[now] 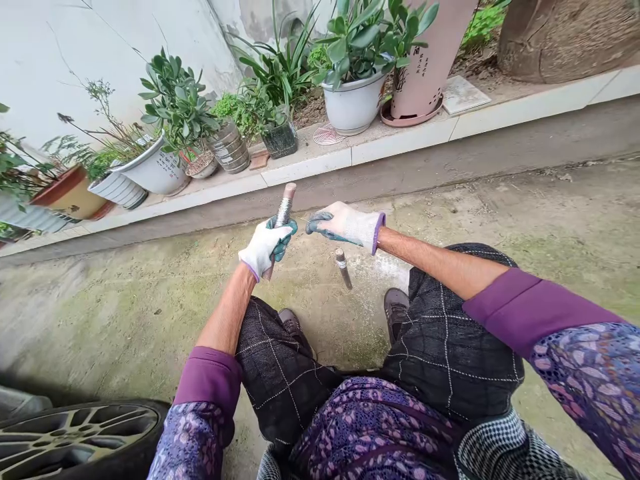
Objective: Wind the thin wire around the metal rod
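Observation:
My left hand (266, 244), in a white and teal work glove, is wrapped around a short rod (284, 208) with a threaded metal end that points up and away from me. My right hand (345, 225), gloved the same way, hovers just to the right of it with its fingers loosely extended toward the rod and nothing in them. Below my right hand a similar rod (343, 267) sticks up at a slant from the concrete ground, between my two shoes. I am crouched, with my knees in checked black trousers on either side.
A raised tiled ledge (400, 143) runs across the back with several potted plants, among them a white pot (353, 103) and a tall pink pot (425, 73). A car wheel (80, 437) sits at the lower left. Mossy concrete ground (125, 313) spreads around me.

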Demonstrator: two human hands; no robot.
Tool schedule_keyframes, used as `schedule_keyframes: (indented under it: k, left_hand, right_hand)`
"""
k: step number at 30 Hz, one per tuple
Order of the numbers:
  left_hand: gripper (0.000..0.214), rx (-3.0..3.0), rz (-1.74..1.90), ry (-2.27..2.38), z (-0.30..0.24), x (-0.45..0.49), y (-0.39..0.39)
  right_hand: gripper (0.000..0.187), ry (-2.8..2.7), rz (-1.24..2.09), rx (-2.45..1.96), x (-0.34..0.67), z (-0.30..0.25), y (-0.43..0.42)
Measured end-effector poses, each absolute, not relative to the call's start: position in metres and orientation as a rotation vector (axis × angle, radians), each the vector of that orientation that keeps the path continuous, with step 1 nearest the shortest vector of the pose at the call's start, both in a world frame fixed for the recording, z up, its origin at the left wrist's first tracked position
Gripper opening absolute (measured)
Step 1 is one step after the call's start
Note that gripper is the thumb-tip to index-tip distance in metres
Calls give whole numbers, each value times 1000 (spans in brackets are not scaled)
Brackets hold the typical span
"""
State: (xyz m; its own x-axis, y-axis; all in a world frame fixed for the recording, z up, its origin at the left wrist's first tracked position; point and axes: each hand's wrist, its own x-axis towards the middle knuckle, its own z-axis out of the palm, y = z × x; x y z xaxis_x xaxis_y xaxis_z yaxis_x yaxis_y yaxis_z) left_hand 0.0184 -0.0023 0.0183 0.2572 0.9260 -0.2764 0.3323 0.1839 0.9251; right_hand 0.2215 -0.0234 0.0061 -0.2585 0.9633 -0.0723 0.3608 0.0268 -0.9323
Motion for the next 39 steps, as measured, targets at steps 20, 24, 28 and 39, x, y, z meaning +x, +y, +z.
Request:
schedule_keyframes:
  k: [20, 24, 28, 39]
  left_hand:
    - [43, 1887, 193, 1339, -7, 13, -14]
    - [39, 1756, 453, 1440, -10, 5, -8]
    - [32, 1852, 362, 1577, -24, 9, 7]
    - [14, 2087, 129, 1540, -44, 40, 6]
  right_hand:
    - [23, -2145, 875, -1622, 223, -22, 18]
    - [26, -2256, 812, -1539, 217, -29, 0]
    - [31, -2435, 613, -1541, 213, -28, -11]
    - [15, -2484, 638, -1751, 228, -16, 3]
